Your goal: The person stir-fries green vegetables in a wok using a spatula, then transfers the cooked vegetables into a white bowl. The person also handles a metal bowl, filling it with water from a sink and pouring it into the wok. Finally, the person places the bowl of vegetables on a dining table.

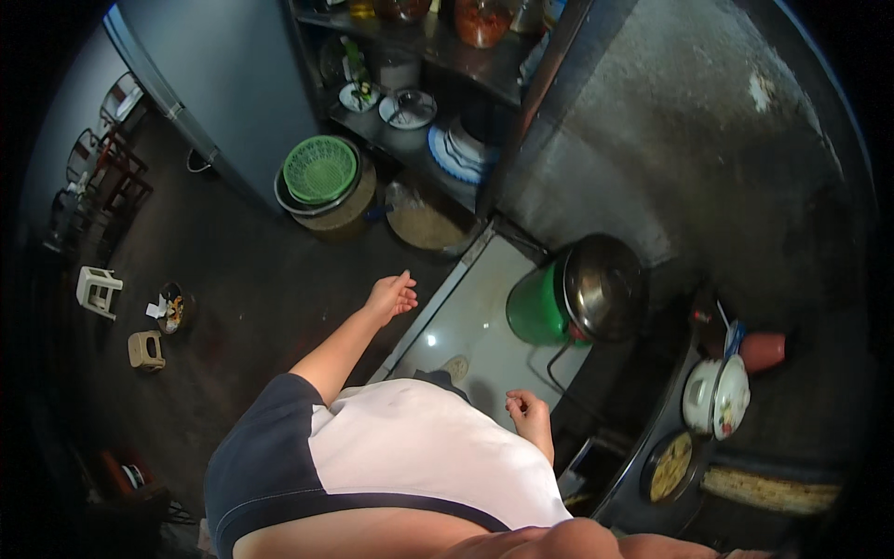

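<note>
My left hand (393,297) hangs over the dark floor, just left of the edge of a white-tiled platform (447,328). Its fingers are loosely bent and I see nothing in it. Close to my body on the right is my right hand (529,416), its fingers curled in; what the curl hides, if anything, I cannot tell. Beyond both hands, a green cylinder-shaped container (538,304) stands on the tiles, with a shiny metal lid or basin (604,288) against its top and a dark hose at its base. Neither hand touches it.
Ahead stands a rack (412,150) with plates and jars. A green plastic basket (320,170) rests in a metal basin on a bucket. A dark counter on the right bears an enamel pot (716,397) and a pan of food (668,467). Low stools (146,351) stand left.
</note>
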The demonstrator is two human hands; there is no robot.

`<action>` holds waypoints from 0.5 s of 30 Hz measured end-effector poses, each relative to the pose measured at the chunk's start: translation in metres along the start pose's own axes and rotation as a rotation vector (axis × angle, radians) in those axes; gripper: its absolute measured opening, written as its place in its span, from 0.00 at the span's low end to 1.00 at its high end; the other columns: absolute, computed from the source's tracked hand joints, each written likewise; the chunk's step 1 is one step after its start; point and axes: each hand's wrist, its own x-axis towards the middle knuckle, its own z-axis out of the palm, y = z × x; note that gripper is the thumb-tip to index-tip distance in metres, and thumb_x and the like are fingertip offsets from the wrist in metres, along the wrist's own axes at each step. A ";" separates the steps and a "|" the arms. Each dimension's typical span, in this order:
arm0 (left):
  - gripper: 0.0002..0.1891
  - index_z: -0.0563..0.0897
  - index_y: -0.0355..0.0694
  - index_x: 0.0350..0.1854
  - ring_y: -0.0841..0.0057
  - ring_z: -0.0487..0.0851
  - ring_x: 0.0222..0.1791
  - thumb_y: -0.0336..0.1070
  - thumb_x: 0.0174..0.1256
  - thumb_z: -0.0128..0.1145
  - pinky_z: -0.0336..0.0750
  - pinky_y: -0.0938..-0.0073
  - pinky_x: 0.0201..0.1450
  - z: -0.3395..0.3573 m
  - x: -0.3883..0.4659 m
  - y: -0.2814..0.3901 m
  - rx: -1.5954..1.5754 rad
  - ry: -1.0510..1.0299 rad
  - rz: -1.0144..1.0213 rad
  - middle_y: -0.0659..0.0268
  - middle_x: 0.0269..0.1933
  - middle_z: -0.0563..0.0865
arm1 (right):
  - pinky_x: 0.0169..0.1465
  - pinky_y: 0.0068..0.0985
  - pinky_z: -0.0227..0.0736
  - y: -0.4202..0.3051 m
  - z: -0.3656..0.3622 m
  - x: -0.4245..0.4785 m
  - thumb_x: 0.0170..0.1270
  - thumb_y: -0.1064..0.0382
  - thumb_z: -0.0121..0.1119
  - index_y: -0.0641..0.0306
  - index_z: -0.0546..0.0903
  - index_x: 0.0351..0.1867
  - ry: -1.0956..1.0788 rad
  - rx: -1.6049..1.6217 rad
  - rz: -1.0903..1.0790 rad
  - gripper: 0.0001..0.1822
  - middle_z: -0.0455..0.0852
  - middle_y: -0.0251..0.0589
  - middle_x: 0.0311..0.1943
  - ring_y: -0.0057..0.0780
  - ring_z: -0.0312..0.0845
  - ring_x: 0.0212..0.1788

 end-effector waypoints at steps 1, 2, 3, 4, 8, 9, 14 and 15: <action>0.17 0.77 0.38 0.39 0.76 0.81 0.24 0.50 0.69 0.51 0.75 0.79 0.27 -0.002 0.007 0.008 0.020 0.031 -0.004 0.66 0.26 0.80 | 0.28 0.22 0.69 0.002 -0.005 0.020 0.57 0.71 0.61 0.70 0.82 0.38 -0.028 -0.011 -0.024 0.08 0.78 0.41 0.19 0.24 0.72 0.21; 0.15 0.76 0.38 0.40 0.76 0.82 0.25 0.47 0.68 0.53 0.75 0.80 0.26 0.002 0.018 0.016 -0.010 0.029 0.015 0.65 0.28 0.81 | 0.30 0.21 0.70 0.003 -0.012 0.040 0.58 0.71 0.60 0.71 0.81 0.39 -0.054 -0.023 -0.046 0.08 0.79 0.39 0.20 0.21 0.73 0.23; 0.15 0.76 0.38 0.40 0.76 0.82 0.25 0.47 0.68 0.53 0.75 0.79 0.26 0.006 0.025 0.025 0.013 0.014 0.041 0.65 0.28 0.81 | 0.31 0.19 0.70 0.000 -0.015 0.056 0.59 0.72 0.59 0.72 0.81 0.40 -0.081 -0.037 -0.061 0.08 0.80 0.36 0.21 0.19 0.73 0.25; 0.14 0.76 0.38 0.40 0.76 0.82 0.25 0.46 0.68 0.53 0.76 0.79 0.26 0.009 0.034 0.037 0.037 -0.001 0.067 0.65 0.29 0.81 | 0.31 0.18 0.71 -0.006 -0.016 0.072 0.59 0.72 0.58 0.72 0.81 0.39 -0.090 -0.047 -0.084 0.08 0.80 0.36 0.21 0.19 0.75 0.26; 0.11 0.76 0.38 0.41 0.76 0.82 0.26 0.41 0.68 0.53 0.77 0.78 0.28 0.031 0.080 0.084 0.100 -0.003 0.125 0.64 0.31 0.82 | 0.27 0.23 0.68 -0.012 -0.003 0.123 0.56 0.69 0.62 0.67 0.82 0.36 -0.057 0.046 -0.199 0.06 0.77 0.40 0.18 0.23 0.70 0.20; 0.10 0.75 0.38 0.41 0.75 0.82 0.26 0.41 0.68 0.52 0.77 0.78 0.28 0.036 0.092 0.098 0.107 -0.004 0.134 0.64 0.31 0.82 | 0.29 0.21 0.69 -0.013 0.000 0.133 0.58 0.70 0.60 0.69 0.82 0.37 -0.100 0.052 -0.193 0.06 0.79 0.38 0.19 0.22 0.72 0.22; 0.08 0.74 0.39 0.42 0.74 0.84 0.27 0.37 0.70 0.51 0.80 0.77 0.29 0.045 0.170 0.163 0.153 -0.087 0.152 0.62 0.34 0.83 | 0.30 0.18 0.71 -0.026 0.038 0.179 0.61 0.72 0.58 0.70 0.81 0.40 -0.216 0.179 -0.140 0.07 0.82 0.32 0.23 0.17 0.75 0.25; 0.09 0.74 0.38 0.43 0.73 0.84 0.26 0.37 0.69 0.51 0.80 0.76 0.29 0.042 0.196 0.175 0.136 -0.077 0.179 0.61 0.33 0.83 | 0.30 0.18 0.71 -0.038 0.048 0.189 0.61 0.72 0.58 0.70 0.81 0.40 -0.231 0.193 -0.142 0.07 0.81 0.32 0.22 0.17 0.75 0.25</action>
